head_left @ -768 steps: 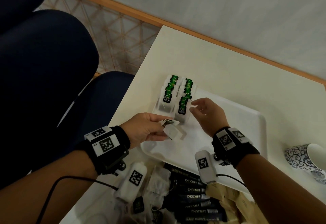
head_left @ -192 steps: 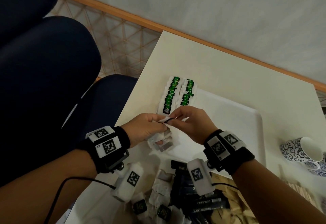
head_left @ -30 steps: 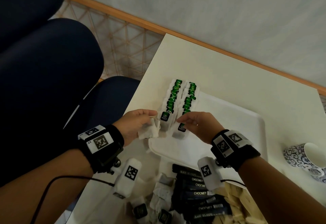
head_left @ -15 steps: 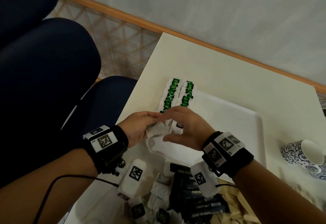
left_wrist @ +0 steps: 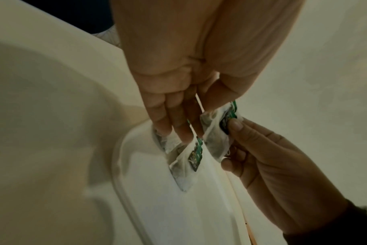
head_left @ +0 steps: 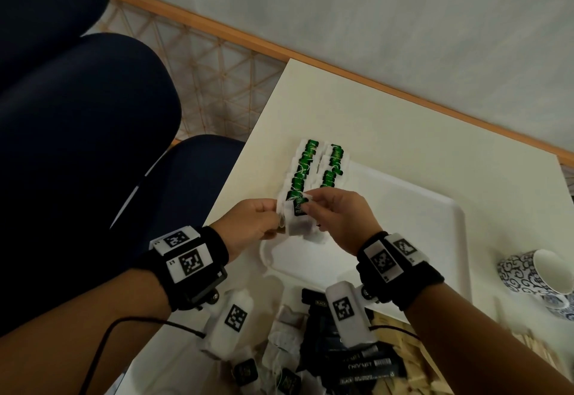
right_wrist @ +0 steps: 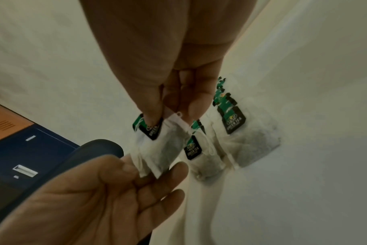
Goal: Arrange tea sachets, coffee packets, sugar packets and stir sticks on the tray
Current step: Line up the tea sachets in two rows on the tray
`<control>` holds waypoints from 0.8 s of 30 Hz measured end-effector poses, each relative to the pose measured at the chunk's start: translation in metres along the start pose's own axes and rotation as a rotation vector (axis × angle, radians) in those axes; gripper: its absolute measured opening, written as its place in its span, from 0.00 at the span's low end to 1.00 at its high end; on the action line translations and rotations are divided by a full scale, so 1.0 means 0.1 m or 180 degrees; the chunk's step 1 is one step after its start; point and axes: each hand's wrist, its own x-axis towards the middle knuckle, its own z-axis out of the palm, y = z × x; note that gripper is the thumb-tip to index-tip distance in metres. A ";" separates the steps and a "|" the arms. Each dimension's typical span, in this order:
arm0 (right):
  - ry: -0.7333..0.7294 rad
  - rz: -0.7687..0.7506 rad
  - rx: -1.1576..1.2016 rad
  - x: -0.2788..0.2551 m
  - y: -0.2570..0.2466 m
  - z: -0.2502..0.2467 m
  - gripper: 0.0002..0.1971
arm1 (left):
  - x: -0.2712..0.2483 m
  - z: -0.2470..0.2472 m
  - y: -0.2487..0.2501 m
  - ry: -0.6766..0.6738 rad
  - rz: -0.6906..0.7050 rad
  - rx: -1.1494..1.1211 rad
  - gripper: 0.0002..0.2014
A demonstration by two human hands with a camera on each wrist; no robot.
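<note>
Over the near left corner of the white tray my two hands meet on one tea sachet. My right hand pinches its green-and-black tag end between thumb and forefinger. My left hand holds its lower edge and, in the left wrist view, keeps two more sachets under its fingers. Two overlapping rows of tea sachets lie along the tray's left end, and their near ends show in the right wrist view.
Below my wrists, near the table's front edge, lies a pile of black coffee packets, loose tea sachets and tan packets. Wooden stir sticks and a blue-patterned cup are at the right. A dark blue chair stands left of the table.
A second ago my right hand was at the near end of the right row. It has come back to my left hand and pinched one sachet out of the bunch held there.
</note>
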 end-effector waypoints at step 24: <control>0.0306 0.0230 -0.0161 -0.10 0.49 -0.01 0.13 | 0.24 -0.01 -0.13 0.0477 0.0260 0.1102 0.04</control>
